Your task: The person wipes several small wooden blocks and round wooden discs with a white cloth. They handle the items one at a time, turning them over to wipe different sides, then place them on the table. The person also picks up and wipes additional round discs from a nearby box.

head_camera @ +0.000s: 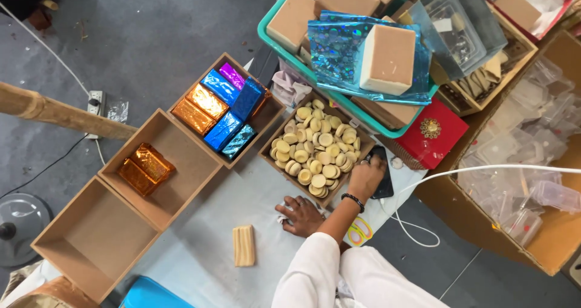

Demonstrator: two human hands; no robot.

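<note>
Just one head cam here, looking pretty much straight down from standing height, so it's a wide, far-ish view; both hands sit low and center, floor all around.

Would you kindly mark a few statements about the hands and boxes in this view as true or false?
1. The right hand rests on a dark phone beside the box of round tan discs. True.
2. The left hand lies flat on the pale cloth. True.
3. The wooden box nearest the bottom left is full of wrapped bars. False: it is empty.
4. The middle wooden box holds two orange foil-wrapped bars. True.
5. The bare tan block on the cloth is wrapped in blue foil. False: it is unwrapped.
</note>
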